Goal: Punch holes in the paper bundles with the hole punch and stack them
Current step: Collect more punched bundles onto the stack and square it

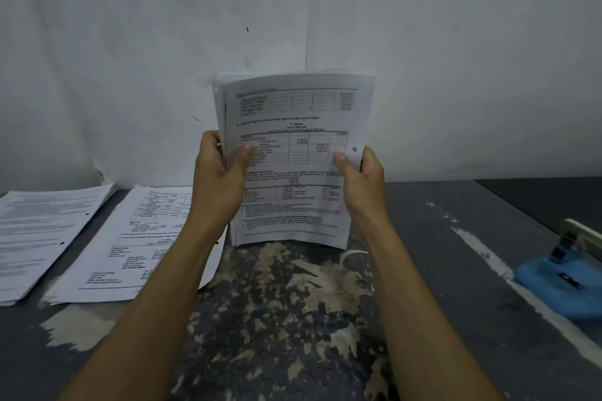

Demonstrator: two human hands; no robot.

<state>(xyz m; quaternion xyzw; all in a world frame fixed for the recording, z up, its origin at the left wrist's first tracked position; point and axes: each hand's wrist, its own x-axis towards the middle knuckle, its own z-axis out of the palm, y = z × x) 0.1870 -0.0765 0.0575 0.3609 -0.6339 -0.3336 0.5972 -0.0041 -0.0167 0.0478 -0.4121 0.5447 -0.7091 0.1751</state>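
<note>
A bundle of printed paper (293,127) stands upright in the middle of the view, its bottom edge resting on the worn table (280,303). A punched hole shows near the bundle's right edge. My left hand (218,169) grips the left edge, thumb on the front sheet. My right hand (361,176) grips the right edge the same way. A blue hole punch (563,277) with a pale lever sits on the table at the far right, apart from both hands.
Two flat stacks of printed paper lie on the table at the left: one stack (130,244) beside my left forearm, another stack (42,238) at the far left with punched holes along its right edge. A white wall (456,58) rises behind the table.
</note>
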